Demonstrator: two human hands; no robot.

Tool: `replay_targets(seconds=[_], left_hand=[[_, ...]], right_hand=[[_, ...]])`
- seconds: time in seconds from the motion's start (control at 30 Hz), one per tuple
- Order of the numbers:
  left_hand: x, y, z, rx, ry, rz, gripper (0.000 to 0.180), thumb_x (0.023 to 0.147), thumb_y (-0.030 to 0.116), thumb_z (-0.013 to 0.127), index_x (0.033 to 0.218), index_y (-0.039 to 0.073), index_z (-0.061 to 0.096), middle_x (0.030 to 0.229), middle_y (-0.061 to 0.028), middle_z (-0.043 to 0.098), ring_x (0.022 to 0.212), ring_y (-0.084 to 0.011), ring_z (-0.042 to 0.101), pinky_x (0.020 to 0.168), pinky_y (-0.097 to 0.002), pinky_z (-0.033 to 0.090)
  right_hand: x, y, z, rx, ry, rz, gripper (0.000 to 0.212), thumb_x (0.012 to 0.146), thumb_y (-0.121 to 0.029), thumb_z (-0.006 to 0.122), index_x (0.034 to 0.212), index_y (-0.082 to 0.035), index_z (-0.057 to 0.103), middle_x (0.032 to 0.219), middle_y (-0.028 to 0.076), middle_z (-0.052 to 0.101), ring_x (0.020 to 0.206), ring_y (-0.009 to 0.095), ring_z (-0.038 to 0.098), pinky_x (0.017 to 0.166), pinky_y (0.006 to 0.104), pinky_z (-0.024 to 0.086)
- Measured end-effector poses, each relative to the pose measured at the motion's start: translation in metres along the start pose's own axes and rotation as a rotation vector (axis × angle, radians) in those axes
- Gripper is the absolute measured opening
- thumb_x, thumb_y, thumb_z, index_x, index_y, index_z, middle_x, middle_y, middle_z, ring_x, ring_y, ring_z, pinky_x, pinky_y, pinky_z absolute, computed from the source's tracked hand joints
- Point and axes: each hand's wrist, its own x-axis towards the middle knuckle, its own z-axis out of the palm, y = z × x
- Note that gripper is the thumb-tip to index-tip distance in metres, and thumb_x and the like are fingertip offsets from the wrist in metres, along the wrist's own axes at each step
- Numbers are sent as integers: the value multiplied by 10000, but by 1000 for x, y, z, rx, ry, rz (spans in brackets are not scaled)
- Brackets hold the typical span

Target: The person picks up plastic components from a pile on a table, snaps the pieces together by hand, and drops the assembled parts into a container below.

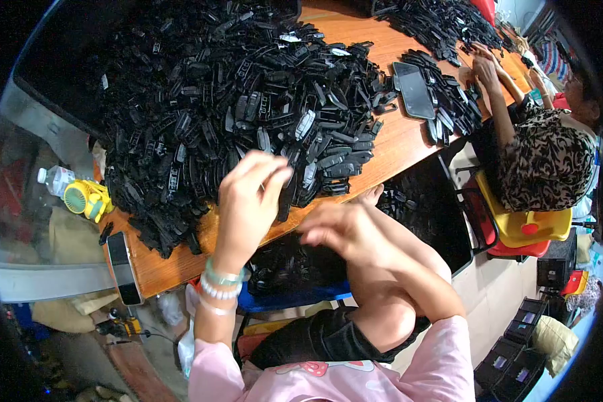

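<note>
A large heap of small, long black plastic parts (201,100) covers the wooden table (375,161). My left hand (251,197) is over the heap's near edge, its fingers curled and the thumb close to the forefinger. Whatever they may pinch is hidden or too small to name. Bracelets (222,285) circle that wrist. My right hand (338,231) hangs just off the table's near edge, above my bent leg, pointing left. Motion smears its fingers, so I cannot tell whether it holds anything.
Beneath the table edge is a dark bin (281,268) of black parts. A phone (414,90) lies by a smaller pile, another phone (124,268) at the left corner. A yellow fan (87,199) and bottle (55,179) stand left. A co-worker (549,154) sits at right.
</note>
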Motion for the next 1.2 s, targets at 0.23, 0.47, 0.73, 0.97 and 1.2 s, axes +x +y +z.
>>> replay_targets(seconds=[0.23, 0.47, 0.73, 0.97, 1.2], left_hand=[[63, -5, 48, 440, -48, -18, 285, 770, 240, 713, 894, -8, 648, 857, -147, 611, 758, -344, 615, 657, -416, 495], [53, -12, 33, 255, 192, 5, 175, 806, 169, 663, 816, -5, 637, 788, -121, 605, 662, -298, 611, 597, -380, 482], [-7, -2, -1, -662, 120, -479, 243, 959, 104, 475, 1111, -51, 583, 841, -119, 688, 443, -46, 508, 395, -166, 377], [-49, 2, 5, -1105, 18, -548, 301, 899, 65, 526, 1180, -42, 516, 1036, -195, 640, 663, -146, 627, 527, -228, 505], [-61, 18, 16, -1078, -100, -518, 211, 898, 65, 578, 1076, -48, 587, 957, -108, 655, 636, -109, 597, 492, -197, 450]], right_hand=[[63, 27, -66, -694, 538, -50, 86, 804, -42, 633, 885, -40, 664, 776, 104, 557, 698, 247, 587, 624, 329, 477], [91, 38, -68, -1081, 541, -78, 146, 730, -87, 680, 857, -62, 613, 841, 106, 516, 795, 308, 567, 691, 403, 464], [92, 41, -84, -1129, 527, -286, 120, 728, -27, 652, 844, -40, 627, 839, 92, 513, 803, 269, 544, 717, 365, 460], [60, 3, -70, -671, 589, -323, 207, 742, -5, 639, 946, -33, 658, 843, 122, 648, 767, 291, 622, 695, 361, 506], [13, -22, -9, -300, 208, -98, 235, 806, 6, 622, 1038, 39, 620, 769, 149, 594, 707, 276, 591, 655, 329, 469]])
